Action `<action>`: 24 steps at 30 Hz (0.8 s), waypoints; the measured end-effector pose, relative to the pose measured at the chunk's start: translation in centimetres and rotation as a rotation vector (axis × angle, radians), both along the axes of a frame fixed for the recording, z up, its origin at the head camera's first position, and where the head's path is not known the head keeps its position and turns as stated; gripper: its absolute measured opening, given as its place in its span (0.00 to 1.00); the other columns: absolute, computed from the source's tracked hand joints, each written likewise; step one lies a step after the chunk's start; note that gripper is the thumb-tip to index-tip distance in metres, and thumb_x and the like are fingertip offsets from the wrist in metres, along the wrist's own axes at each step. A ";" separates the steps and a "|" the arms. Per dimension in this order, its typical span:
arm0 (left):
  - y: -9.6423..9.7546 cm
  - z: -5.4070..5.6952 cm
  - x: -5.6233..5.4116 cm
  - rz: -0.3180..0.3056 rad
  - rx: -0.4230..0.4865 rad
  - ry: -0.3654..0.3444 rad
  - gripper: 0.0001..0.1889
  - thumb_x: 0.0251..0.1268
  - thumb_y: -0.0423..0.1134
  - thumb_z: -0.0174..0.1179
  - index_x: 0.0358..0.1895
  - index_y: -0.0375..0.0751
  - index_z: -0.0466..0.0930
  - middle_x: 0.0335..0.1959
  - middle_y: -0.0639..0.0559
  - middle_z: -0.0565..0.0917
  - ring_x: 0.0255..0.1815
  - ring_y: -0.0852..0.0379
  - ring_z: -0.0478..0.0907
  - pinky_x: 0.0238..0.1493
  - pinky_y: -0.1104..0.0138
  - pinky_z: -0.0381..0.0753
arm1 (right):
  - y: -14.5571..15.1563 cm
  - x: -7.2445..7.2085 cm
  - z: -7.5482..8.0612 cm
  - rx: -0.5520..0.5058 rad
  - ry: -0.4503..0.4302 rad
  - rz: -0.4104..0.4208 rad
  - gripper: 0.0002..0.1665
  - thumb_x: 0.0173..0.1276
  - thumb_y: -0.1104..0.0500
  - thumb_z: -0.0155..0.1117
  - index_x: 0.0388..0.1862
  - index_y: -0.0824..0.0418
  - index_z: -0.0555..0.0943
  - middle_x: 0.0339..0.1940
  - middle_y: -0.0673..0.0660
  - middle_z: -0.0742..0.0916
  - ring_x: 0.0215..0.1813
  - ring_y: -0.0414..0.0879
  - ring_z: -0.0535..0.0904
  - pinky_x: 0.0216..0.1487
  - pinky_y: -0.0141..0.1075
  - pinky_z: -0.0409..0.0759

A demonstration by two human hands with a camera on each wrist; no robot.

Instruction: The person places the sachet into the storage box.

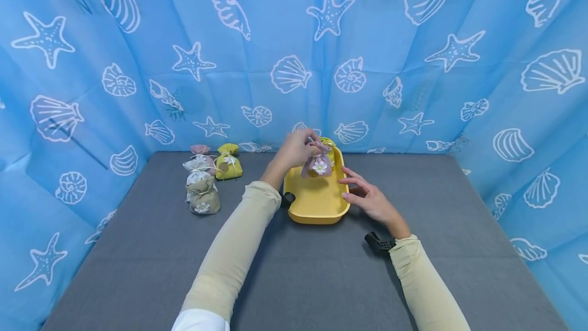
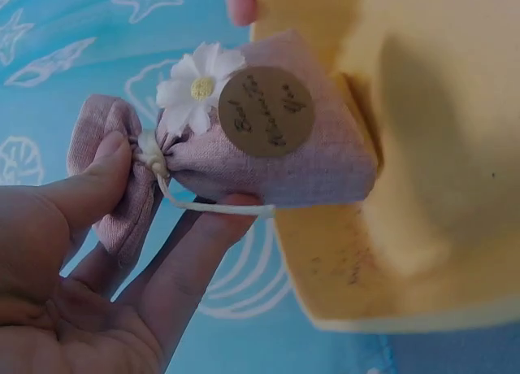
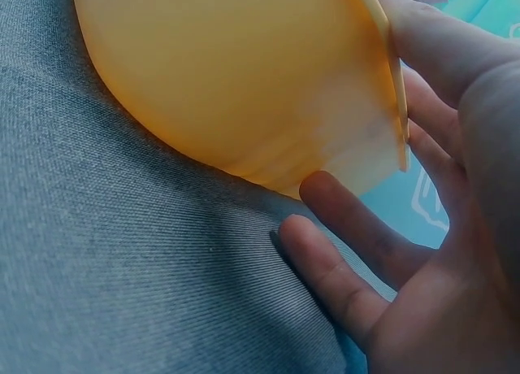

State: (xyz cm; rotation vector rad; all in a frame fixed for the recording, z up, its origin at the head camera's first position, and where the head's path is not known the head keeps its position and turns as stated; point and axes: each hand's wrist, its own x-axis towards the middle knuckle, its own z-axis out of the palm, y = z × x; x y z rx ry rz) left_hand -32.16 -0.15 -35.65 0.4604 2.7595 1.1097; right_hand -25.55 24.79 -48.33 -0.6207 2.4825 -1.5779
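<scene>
My left hand (image 1: 296, 149) pinches a pink fabric sachet (image 2: 268, 171) by its tied neck. The sachet hangs over the yellow tray (image 1: 317, 201); a white daisy, a round brown label and a pale cord show on it. Behind it, at the tray's far end, part of a yellow-green sachet (image 1: 328, 142) is visible, mostly hidden by the pink one. My right hand (image 1: 372, 201) is at the tray's right side, fingers spread and loosely bent. In the right wrist view its fingertips (image 3: 325, 187) lie close against the tray's outer wall.
On the left of the grey table (image 1: 151, 254) several sachets stand together: a yellow one (image 1: 228, 162), a beige one (image 1: 203, 195), a whitish one (image 1: 197, 163) and a pink one (image 1: 200, 149). A blue shell-print curtain (image 1: 285, 24) bounds the back and sides.
</scene>
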 end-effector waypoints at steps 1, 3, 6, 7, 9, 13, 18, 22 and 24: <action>0.2 -0.1 -0.1 -0.004 0.005 -0.018 0.04 0.74 0.42 0.63 0.45 0.48 0.81 0.34 0.49 0.82 0.27 0.56 0.74 0.26 0.69 0.73 | 0.0 0.0 0.0 -0.004 -0.002 0.000 0.28 0.77 0.53 0.62 0.71 0.60 0.73 0.86 0.48 0.57 0.78 0.60 0.66 0.64 0.24 0.71; 0.7 -0.3 -0.3 -0.009 0.000 -0.034 0.04 0.73 0.42 0.64 0.45 0.47 0.81 0.35 0.50 0.82 0.28 0.57 0.73 0.26 0.69 0.72 | 0.0 0.0 -0.1 -0.014 -0.001 0.004 0.27 0.77 0.54 0.62 0.71 0.60 0.74 0.86 0.48 0.58 0.79 0.60 0.65 0.64 0.24 0.71; 1.3 -0.7 -0.6 -0.018 -0.022 -0.049 0.04 0.72 0.41 0.64 0.44 0.46 0.81 0.36 0.50 0.82 0.28 0.58 0.74 0.26 0.70 0.72 | 0.1 -0.1 -0.2 -0.026 0.001 0.009 0.27 0.77 0.55 0.62 0.71 0.61 0.74 0.86 0.48 0.58 0.79 0.60 0.65 0.64 0.24 0.71; 1.5 -0.8 -0.6 -0.022 -0.032 -0.049 0.04 0.72 0.41 0.64 0.43 0.46 0.81 0.36 0.50 0.83 0.28 0.58 0.74 0.26 0.70 0.72 | 0.1 -0.1 -0.2 -0.027 0.000 0.010 0.26 0.77 0.55 0.61 0.71 0.60 0.74 0.86 0.49 0.58 0.78 0.60 0.65 0.63 0.24 0.72; 1.8 -1.1 -0.7 -0.024 -0.046 -0.053 0.04 0.73 0.41 0.63 0.43 0.46 0.80 0.37 0.50 0.83 0.27 0.59 0.74 0.26 0.70 0.72 | 0.1 -0.1 -0.3 -0.027 0.004 0.012 0.26 0.77 0.55 0.61 0.71 0.61 0.74 0.86 0.49 0.58 0.78 0.60 0.66 0.63 0.25 0.73; 2.2 -1.6 -0.8 -0.020 -0.039 -0.068 0.04 0.74 0.41 0.62 0.43 0.46 0.80 0.40 0.49 0.84 0.27 0.58 0.75 0.26 0.70 0.73 | 0.1 0.0 -0.2 -0.040 0.008 0.010 0.25 0.77 0.55 0.61 0.70 0.60 0.75 0.86 0.49 0.58 0.77 0.59 0.66 0.63 0.24 0.73; 2.5 -2.1 -0.8 -0.026 -0.052 -0.061 0.05 0.73 0.42 0.63 0.44 0.47 0.79 0.42 0.50 0.83 0.32 0.57 0.75 0.29 0.70 0.73 | 0.0 0.0 -0.1 -0.045 0.006 0.009 0.25 0.77 0.55 0.62 0.70 0.59 0.75 0.86 0.48 0.58 0.79 0.56 0.65 0.63 0.22 0.72; 2.7 -2.3 -0.9 -0.039 -0.061 -0.067 0.05 0.73 0.40 0.63 0.44 0.45 0.79 0.42 0.50 0.83 0.34 0.57 0.76 0.31 0.70 0.73 | 0.1 0.0 -0.1 -0.035 0.004 0.007 0.25 0.77 0.55 0.62 0.70 0.59 0.76 0.86 0.48 0.58 0.78 0.58 0.66 0.63 0.22 0.72; 2.8 -2.4 -1.0 -0.051 -0.066 -0.077 0.05 0.73 0.40 0.63 0.45 0.44 0.79 0.42 0.49 0.83 0.34 0.57 0.77 0.32 0.70 0.74 | 0.0 -0.1 -0.1 -0.033 0.005 0.005 0.25 0.77 0.55 0.62 0.69 0.58 0.76 0.86 0.49 0.58 0.77 0.59 0.66 0.62 0.23 0.72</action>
